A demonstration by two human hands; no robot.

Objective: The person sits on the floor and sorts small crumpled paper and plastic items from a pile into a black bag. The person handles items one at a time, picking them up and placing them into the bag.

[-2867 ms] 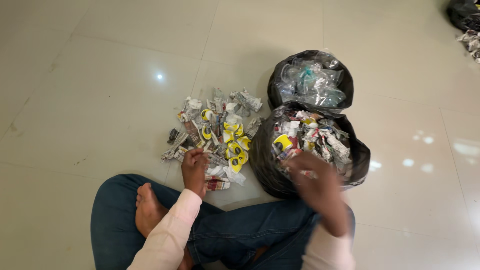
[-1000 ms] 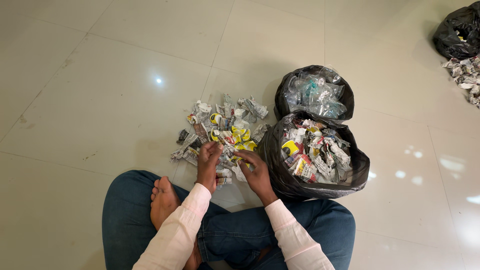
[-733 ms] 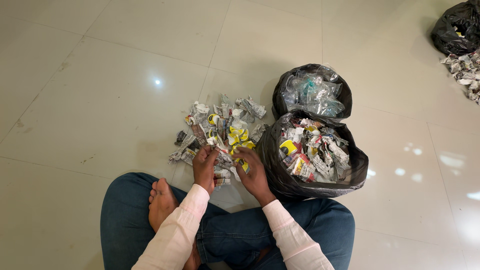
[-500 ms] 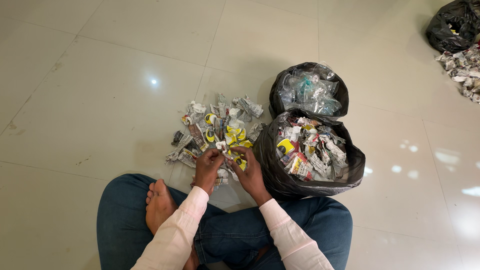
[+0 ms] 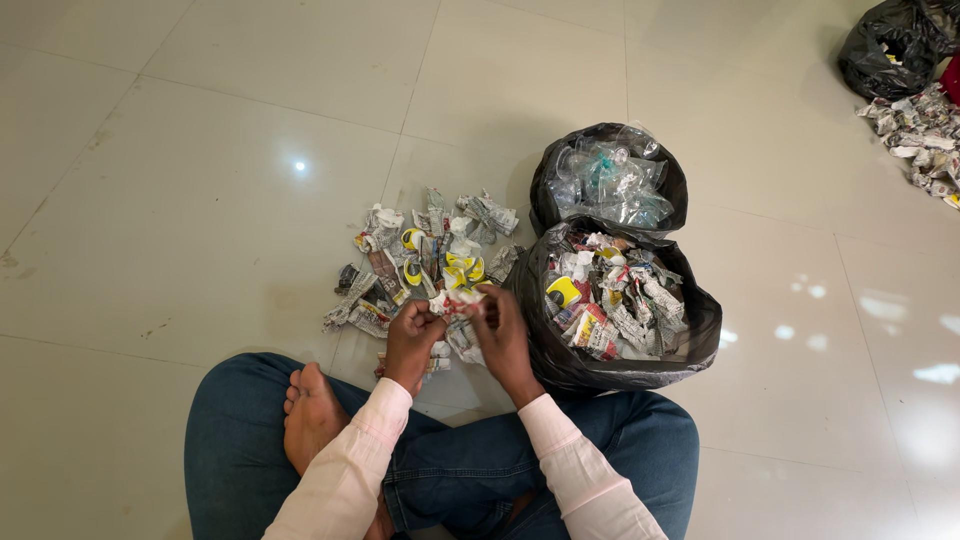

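I sit cross-legged on a tiled floor. My left hand [image 5: 413, 340] and my right hand [image 5: 500, 328] together pinch a small crumpled newspaper wad [image 5: 452, 303], held just above a heap of similar newspaper wads and yellow-and-black pieces [image 5: 425, 262] on the floor. To the right of my hands stands an open black bag [image 5: 690, 345] filled with crumpled newspaper wads. Behind it is a second black bag [image 5: 545, 190] holding clear plastic items.
My bare foot [image 5: 310, 415] and blue-jeaned knees lie near the bottom of the view. At the far top right sits another black bag [image 5: 885, 55] with loose newspaper wads [image 5: 920, 130] spilled beside it. Glossy cream tiles surround everything.
My right hand came from over the near bag to the heap. Both hands then closed on one wad and lifted it slightly off the pile.
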